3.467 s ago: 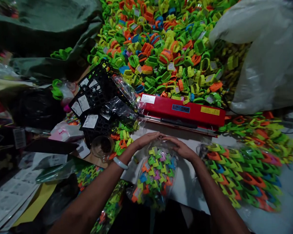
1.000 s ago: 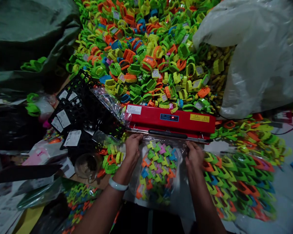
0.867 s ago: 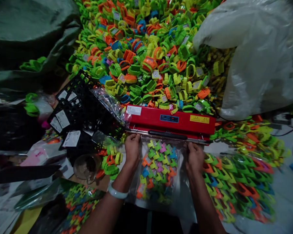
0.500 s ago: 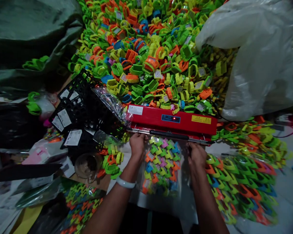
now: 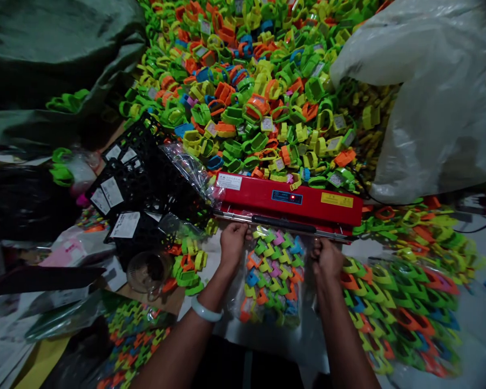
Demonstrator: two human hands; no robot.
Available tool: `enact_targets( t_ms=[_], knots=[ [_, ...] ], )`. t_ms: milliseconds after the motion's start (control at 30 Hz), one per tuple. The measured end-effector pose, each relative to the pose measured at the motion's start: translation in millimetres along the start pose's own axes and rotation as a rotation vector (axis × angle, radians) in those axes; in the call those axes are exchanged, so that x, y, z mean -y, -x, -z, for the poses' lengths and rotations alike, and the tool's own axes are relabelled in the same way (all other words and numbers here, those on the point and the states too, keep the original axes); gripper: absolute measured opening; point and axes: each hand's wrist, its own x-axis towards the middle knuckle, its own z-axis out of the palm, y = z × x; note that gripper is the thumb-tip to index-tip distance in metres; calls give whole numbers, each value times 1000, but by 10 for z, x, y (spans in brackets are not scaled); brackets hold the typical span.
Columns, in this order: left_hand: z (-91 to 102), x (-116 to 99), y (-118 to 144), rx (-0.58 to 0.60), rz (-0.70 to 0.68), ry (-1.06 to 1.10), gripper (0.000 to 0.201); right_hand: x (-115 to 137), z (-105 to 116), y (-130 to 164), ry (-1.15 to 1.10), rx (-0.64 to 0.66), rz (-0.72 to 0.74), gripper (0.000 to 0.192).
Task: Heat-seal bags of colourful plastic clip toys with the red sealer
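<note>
Left hand (image 5: 231, 241) and right hand (image 5: 327, 256) each pinch a top corner of the clear bag (image 5: 273, 275); bag mouth lies just beyond the fingertips, at the red sealer (image 5: 291, 198).

Clip-strewn table (image 5: 350, 249), red sealer (image 5: 291, 199)

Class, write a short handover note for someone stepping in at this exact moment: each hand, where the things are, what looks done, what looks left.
Left hand: gripping the left top corner of the clear bag of coloured clips.
Right hand: gripping the right top corner.
Bag: flat on the white surface, mouth at the bar of the red sealer, whose small light glows red.
Done: bag filled and lined up; filled bags lie to the right.
Left: the seal cannot be confirmed; the loose clip pile behind the sealer is unbagged.
</note>
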Motion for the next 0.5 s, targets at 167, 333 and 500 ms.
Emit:
enact_targets(
  t_ms=[167,333,500],
  knots=[
    [12,-17,27,43,-30,-34,25,111,105,211,-48,50,17,35],
    [173,-24,124,5,-97,-233,28,447,99,356,559,131,672,32],
    [274,-283,191,-56,-339,-638,22,695,-202,35,1091,652,855,22]
  ],
)
